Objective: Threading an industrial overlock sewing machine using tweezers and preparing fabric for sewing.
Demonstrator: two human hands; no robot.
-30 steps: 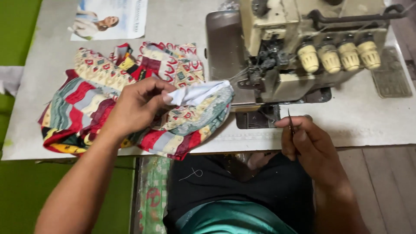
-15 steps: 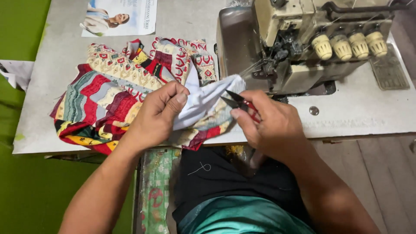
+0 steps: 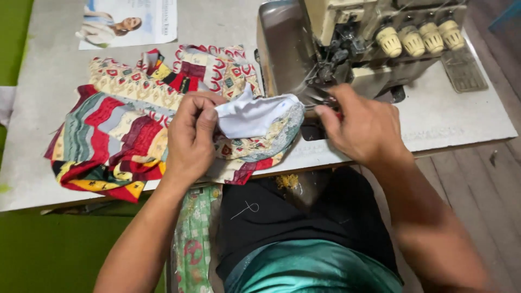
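White lining of the patterned multicoloured fabric piece [image 3: 255, 116] on my grey table [image 3: 32, 135] is pinched in my left hand [image 3: 191, 138], while my right hand [image 3: 362, 126] curls closed beside the beige sewing machine [image 3: 380, 38], holding what I cannot tell.

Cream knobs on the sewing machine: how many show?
3. The cream knobs sit in a row on the sewing machine front: left, middle, right. A fourth knob-like part beside them is unclear.
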